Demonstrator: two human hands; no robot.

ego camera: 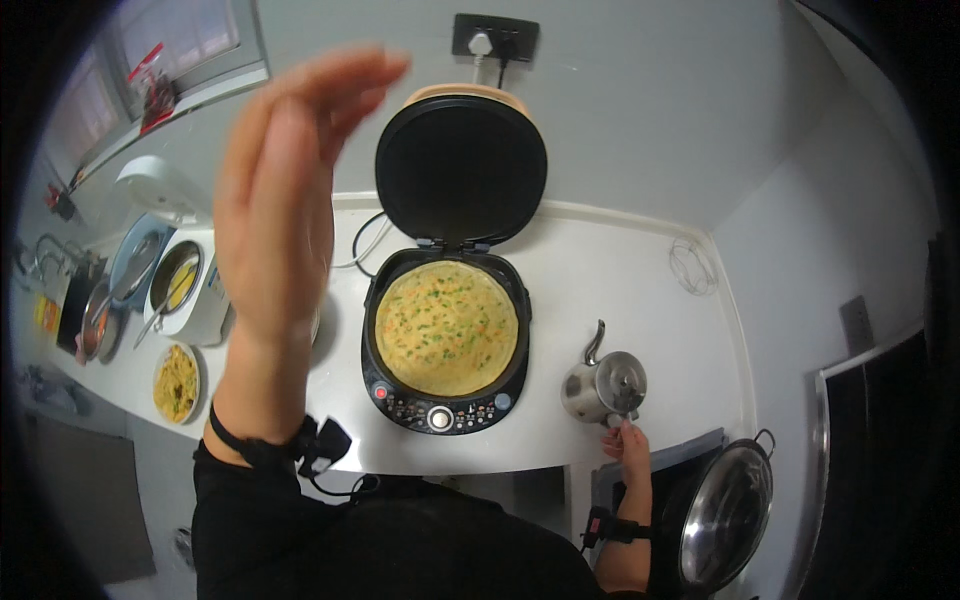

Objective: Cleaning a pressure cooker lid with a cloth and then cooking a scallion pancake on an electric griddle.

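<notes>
A round egg pancake flecked with green and orange bits (446,328) lies in the lower pan of an electric griddle (441,420). The griddle's black lid (461,169) stands raised towards the wall. My left hand (277,187) is lifted close to the camera, blurred, with its fingers bent and nothing seen in it. To the right of the griddle, a stainless steel pot with a curved spout (589,394) rests on the white worktop (570,270). My right hand (628,442) grips its handle at the worktop's front edge.
At left are a plate of yellow food (176,384), a white rice cooker (199,307) with its lid up, a blue basin (139,251) and a metal bowl (101,322). A large steel lid (726,517) sits at lower right. Cords run to a wall socket (495,37).
</notes>
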